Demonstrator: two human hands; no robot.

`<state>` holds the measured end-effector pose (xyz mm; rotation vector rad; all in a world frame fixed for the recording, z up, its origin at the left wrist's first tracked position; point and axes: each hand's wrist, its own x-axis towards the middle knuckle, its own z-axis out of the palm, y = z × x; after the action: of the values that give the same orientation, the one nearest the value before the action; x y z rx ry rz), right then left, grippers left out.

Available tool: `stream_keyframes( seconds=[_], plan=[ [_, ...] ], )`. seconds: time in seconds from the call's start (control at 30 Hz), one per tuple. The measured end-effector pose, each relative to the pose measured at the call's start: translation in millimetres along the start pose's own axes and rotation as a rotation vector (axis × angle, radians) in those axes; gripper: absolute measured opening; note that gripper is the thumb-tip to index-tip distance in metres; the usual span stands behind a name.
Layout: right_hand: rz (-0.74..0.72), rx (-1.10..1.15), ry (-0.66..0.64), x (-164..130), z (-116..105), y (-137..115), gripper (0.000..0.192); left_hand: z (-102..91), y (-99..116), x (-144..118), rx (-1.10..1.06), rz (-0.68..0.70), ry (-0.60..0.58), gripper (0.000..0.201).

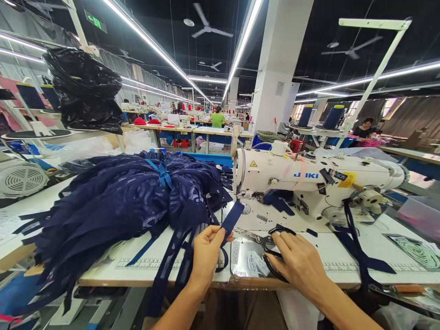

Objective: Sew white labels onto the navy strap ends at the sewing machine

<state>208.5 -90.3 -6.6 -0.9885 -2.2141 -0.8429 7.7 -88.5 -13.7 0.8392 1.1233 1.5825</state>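
Note:
Between the thumb and fingers of my left hand [207,251] is the end of a navy fabric strap [234,215], its flat free end pointing up toward the sewing machine [292,172]. My right hand [298,256] has its fingers through the black handles of a pair of scissors [263,240]. The scissor blades point left, toward the strap, and appear apart from it. A large heap of navy sheer garments [127,195], bound with a blue ribbon [162,175], lies left of my hands. Several of its straps hang over the table's front edge.
Navy scraps [280,201] lie under the machine arm, and a long navy strip [360,256] drapes at the right. Ruler marks line the table's [137,266] front. A black plastic bag [82,91] hangs at upper left. A person in green [217,120] sits farther back.

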Motion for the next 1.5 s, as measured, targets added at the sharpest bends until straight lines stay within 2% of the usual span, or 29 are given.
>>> stream_keyframes(
  seconds=[0.23,0.53,0.93,1.17,1.33,1.5],
  plan=[
    [0.001,0.026,-0.005,3.0,9.6,-7.9,0.035,-0.7,2.7,-1.2,0.002,0.003,-0.012,0.017],
    [0.006,0.012,0.008,5.5,7.8,-10.1,0.034,-1.0,-1.6,-1.5,-0.023,0.021,-0.023,0.017],
    [-0.038,-0.066,-0.032,7.4,5.1,-9.1,0.032,0.7,5.6,-3.0,-0.028,-0.022,-0.006,0.017],
    [-0.146,-0.169,0.091,12.1,2.9,-3.8,0.028,-0.8,7.6,-3.3,0.001,-0.034,-0.014,0.016],
    [-0.2,-0.179,0.133,19.6,2.4,2.0,0.027,-2.0,10.5,-3.6,0.009,-0.042,-0.027,0.015],
    [-0.132,-0.044,0.124,15.6,13.4,3.9,0.028,-4.8,10.8,-1.9,-0.047,-0.102,-0.078,0.019]
  ],
)
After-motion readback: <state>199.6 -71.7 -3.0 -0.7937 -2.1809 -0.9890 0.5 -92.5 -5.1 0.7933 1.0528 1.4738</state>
